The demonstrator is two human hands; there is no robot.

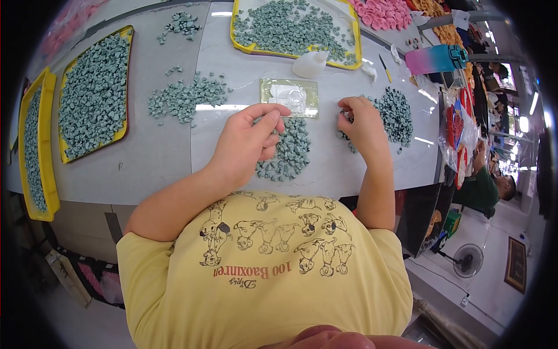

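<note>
My left hand [247, 136] is closed in a pinch, thumb against index finger, just before a pale green rectangular pad [313, 93]. Whatever it holds is too small to make out. Beneath and beside it lies a pile of small grey-green pieces [293, 152]. My right hand [364, 123] has its fingers curled down at the left edge of another pile, of grey-green pieces with dark parts [397, 116]. Its fingertips are close together, and anything between them is hidden. A clear round dish [296, 96] and a white sheet rest on the pad.
A white squeeze bottle [310, 65] stands behind the pad. Yellow-rimmed trays [233, 35] of grey-green pieces are at the back and left. A loose pile [189, 98] lies left. Further right are a yellow-handled knife [386, 68] and a pink-blue drinking bottle [429, 60].
</note>
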